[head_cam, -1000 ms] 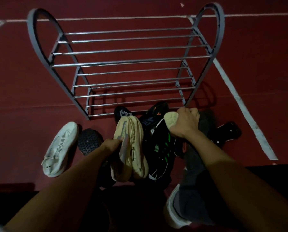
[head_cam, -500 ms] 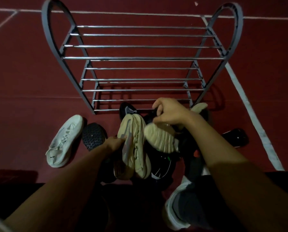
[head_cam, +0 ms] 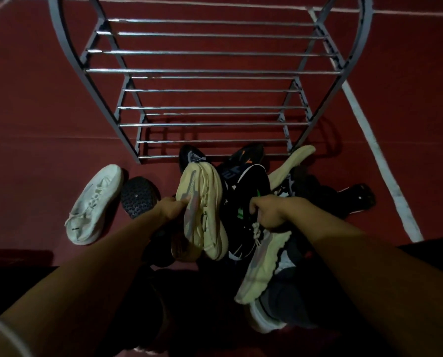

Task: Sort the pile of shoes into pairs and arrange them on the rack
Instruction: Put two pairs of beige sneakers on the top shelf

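- I am holding a cream shoe (head_cam: 201, 210) in my left hand (head_cam: 172, 208), fingers curled tight round its side so it is tipping up on edge, sole partly toward me, above the pile (head_cam: 246, 191) in front of the rack (head_cam: 210, 70).
- My right hand (head_cam: 269, 213) is gripping a second cream shoe (head_cam: 262, 266) at its laced opening, fingers closed on the collar, toe hanging down toward me.
- The two look alike in colour and in the wavy sole edge, so I am judging them a pair; I am checking that one is a left and one a right before committing.
- To do this step well I am bringing the two side by side, soles down and toes the same way, so they go onto a rail level together.
- The rack is standing bare on the red floor (head_cam: 35, 99), every tier free; I am thinking of starting at one end of a tier to leave room for the rest.
- A white shoe (head_cam: 95, 204) is lying apart to the left, beside a black shoe (head_cam: 138, 197) turned sole up; dark shoes are heaping in the middle, another cream sole (head_cam: 292, 163) jutting from them.
- I am lifting clear of the pile, since laces there could snag and drag other shoes along.
- The light is dim, so I cannot tell the dark shoes apart reliably.
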A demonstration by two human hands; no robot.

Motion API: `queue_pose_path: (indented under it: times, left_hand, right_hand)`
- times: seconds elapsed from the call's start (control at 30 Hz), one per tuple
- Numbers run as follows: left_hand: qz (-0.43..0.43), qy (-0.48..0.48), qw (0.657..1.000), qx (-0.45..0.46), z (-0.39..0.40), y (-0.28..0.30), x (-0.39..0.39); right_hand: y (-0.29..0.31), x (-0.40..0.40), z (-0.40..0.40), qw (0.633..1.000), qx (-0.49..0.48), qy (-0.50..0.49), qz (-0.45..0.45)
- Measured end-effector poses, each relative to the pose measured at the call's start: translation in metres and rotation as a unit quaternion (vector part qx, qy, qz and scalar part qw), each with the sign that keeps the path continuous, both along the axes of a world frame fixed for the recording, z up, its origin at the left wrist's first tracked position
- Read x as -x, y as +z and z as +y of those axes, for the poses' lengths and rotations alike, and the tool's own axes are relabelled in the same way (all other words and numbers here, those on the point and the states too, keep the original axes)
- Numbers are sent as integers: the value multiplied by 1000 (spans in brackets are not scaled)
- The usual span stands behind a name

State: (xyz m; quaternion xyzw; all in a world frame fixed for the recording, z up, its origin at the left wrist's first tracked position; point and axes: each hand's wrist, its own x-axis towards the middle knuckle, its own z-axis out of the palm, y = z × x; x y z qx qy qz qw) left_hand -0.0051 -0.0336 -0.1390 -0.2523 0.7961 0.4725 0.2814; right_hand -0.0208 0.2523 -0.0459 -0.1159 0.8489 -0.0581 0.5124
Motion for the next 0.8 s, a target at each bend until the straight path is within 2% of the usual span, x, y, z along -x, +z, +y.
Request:
queue_pose_path:
  times: [0.07, 0.1, 0.17, 0.23, 0.27, 0.47, 0.57, 0.67, 0.73, 0.8]
  left_hand:
    - [-5, 2, 1000, 4, 2, 1, 0]
    - [-7, 1, 1000, 8, 3, 2, 0]
    - [-2, -4, 1000, 14, 4, 4, -1]
    - [-8, -12, 1000, 15, 3, 7, -5]
    - [-7, -16, 1000, 16, 2, 9, -6]
    - [-3, -14, 1000, -8, -7, 12, -10]
    - [-14, 10, 999, -31, -8, 14, -10]
    - [-37, 58, 995, -77, -8, 26, -11]
    - [-45, 64, 990, -116, -7, 39, -12]
    - [-18, 45, 991, -126, -6, 50, -11]
  right_hand:
    - [5, -9, -5, 997, -39, 41, -61]
    - [6, -17, -9, 987, -92, 109, -70]
    - [3, -40, -21, 956, -159, 247, 5]
    - [-5, -53, -26, 941, -165, 280, 95]
    - [-7, -56, -26, 939, -163, 284, 107]
    - [21, -54, -27, 921, -139, 361, 50]
    - [43, -43, -21, 945, -100, 307, 40]
    - [82, -16, -25, 973, -20, 217, 81]
    - [124, 2, -29, 974, 65, 159, 151]
    - [169, 12, -32, 955, 143, 73, 248]
